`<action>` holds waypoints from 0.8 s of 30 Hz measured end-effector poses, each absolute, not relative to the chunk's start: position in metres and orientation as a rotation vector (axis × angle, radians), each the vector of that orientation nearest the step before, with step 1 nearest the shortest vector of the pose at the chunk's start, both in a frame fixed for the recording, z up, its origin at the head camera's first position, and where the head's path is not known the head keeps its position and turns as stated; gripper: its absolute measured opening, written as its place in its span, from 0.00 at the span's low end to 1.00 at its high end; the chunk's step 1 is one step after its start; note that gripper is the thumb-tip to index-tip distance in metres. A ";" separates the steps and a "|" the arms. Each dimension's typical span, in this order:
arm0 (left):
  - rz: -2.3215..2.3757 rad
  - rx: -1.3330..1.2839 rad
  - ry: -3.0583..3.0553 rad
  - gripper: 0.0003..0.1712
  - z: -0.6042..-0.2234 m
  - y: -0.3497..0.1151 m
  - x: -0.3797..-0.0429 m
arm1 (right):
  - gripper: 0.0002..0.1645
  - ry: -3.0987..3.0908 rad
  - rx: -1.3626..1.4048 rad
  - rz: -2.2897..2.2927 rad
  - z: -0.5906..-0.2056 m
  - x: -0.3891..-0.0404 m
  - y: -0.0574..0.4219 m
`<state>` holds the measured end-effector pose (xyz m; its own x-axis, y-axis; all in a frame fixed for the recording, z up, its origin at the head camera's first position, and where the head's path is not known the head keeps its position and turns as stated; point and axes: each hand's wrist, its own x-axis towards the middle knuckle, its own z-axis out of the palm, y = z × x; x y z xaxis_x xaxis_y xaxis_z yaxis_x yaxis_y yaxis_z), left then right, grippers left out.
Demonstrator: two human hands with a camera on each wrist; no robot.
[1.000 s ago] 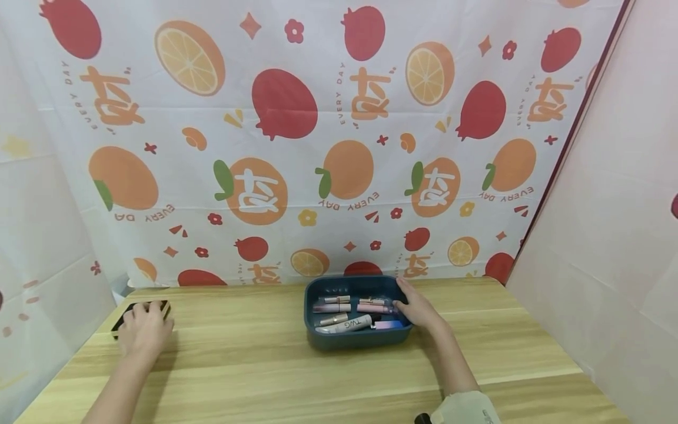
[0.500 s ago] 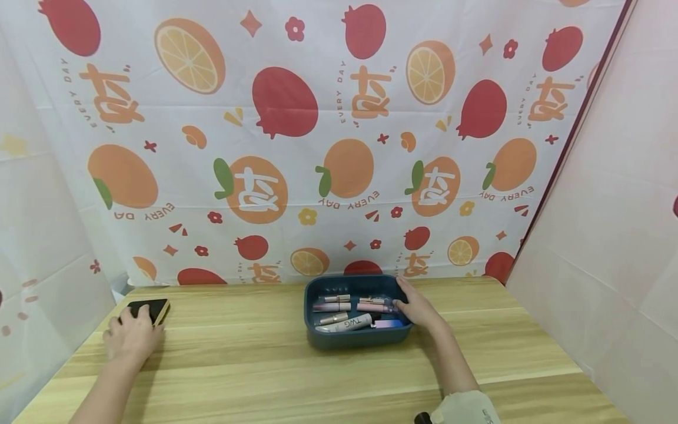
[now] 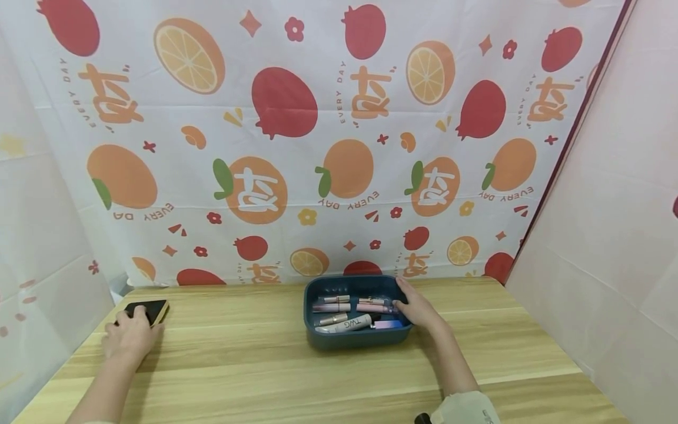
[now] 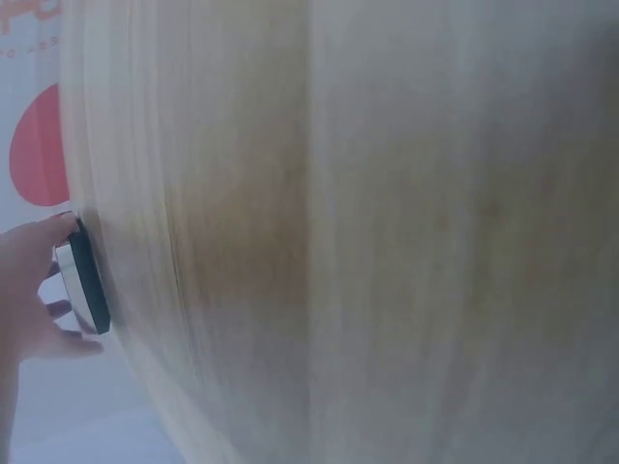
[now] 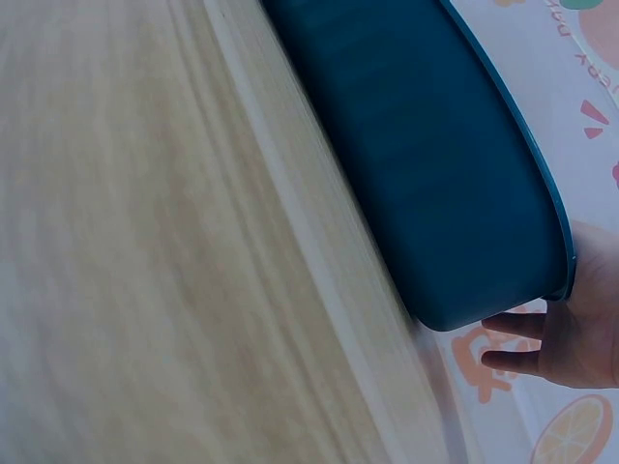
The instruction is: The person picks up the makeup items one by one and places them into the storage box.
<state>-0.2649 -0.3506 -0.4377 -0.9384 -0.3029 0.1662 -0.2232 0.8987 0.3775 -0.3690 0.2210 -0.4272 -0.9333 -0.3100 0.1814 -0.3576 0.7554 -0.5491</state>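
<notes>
At the left end of the table, my left hand holds a flat black box with gold-coloured sides, its fingers bent over the top and edges. The left wrist view shows the thumb at one end of this box and fingers at the other. My right hand grips the right end of a dark blue bin, thumb over the rim and fingers down outside, as in the right wrist view of the bin. Inside lie several slim cosmetic tubes, among them a white tube marked TWG and a pink one.
The wood-grain table runs up to a fruit-print curtain behind the bin. Pale curtains hang along both sides. A small dark round object shows by the right sleeve at the front.
My left hand has shifted a little left and toward me, and the black box has turned so more of its top shows. My right hand and the bin have stayed in place.
</notes>
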 end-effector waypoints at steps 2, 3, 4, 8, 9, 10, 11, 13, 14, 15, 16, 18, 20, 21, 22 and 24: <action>-0.556 0.414 -2.861 0.37 -0.437 -0.350 -0.265 | 0.37 -2.867 0.544 0.917 -0.427 -0.369 0.221; -0.569 0.423 -2.870 0.37 -0.437 -0.350 -0.265 | 0.37 -2.867 0.543 0.915 -0.427 -0.369 0.221; -0.581 0.430 -2.875 0.38 -0.437 -0.351 -0.265 | 0.37 -2.865 0.544 0.919 -0.427 -0.369 0.221; -0.604 0.444 -2.882 0.40 -0.438 -0.352 -0.268 | 0.37 -2.862 0.549 0.919 -0.427 -0.369 0.222; -0.608 0.445 -2.878 0.40 -0.438 -0.353 -0.269 | 0.37 -2.859 0.553 0.917 -0.427 -0.369 0.222; -0.610 0.443 -2.872 0.40 -0.439 -0.354 -0.269 | 0.37 -2.860 0.553 0.922 -0.428 -0.368 0.222; -0.618 0.440 -2.864 0.40 -0.440 -0.355 -0.270 | 0.37 -2.863 0.551 0.921 -0.428 -0.368 0.222; -0.637 0.440 -2.846 0.41 -0.442 -0.358 -0.270 | 0.37 -2.871 0.543 0.927 -0.428 -0.368 0.222; -0.642 0.439 -2.834 0.41 -0.442 -0.359 -0.271 | 0.37 -2.872 0.541 0.929 -0.428 -0.368 0.222; -0.650 0.437 -2.824 0.41 -0.443 -0.360 -0.271 | 0.37 -2.870 0.542 0.933 -0.428 -0.368 0.222; -0.659 0.438 -2.816 0.42 -0.444 -0.361 -0.271 | 0.37 -2.871 0.539 0.938 -0.428 -0.368 0.222; -0.668 0.441 -2.799 0.42 -0.444 -0.363 -0.271 | 0.37 -2.869 0.535 0.938 -0.428 -0.368 0.221; -0.665 0.437 -2.777 0.41 -0.443 -0.363 -0.271 | 0.37 -2.867 0.531 0.937 -0.427 -0.368 0.221; -0.669 0.438 -2.772 0.41 -0.443 -0.363 -0.270 | 0.37 -2.864 0.533 0.935 -0.427 -0.368 0.221; -0.673 0.439 -2.766 0.41 -0.443 -0.363 -0.270 | 0.37 -2.864 0.534 0.932 -0.427 -0.368 0.221; -0.686 0.460 -2.755 0.41 -0.443 -0.362 -0.269 | 0.37 -2.865 0.538 0.930 -0.427 -0.368 0.221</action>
<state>-0.2690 -0.3624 -0.4427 -0.9148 -0.3636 0.1759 -0.2388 0.8380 0.4906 -0.3684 0.2208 -0.4271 -0.9350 -0.3038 0.1829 -0.3533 0.7539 -0.5539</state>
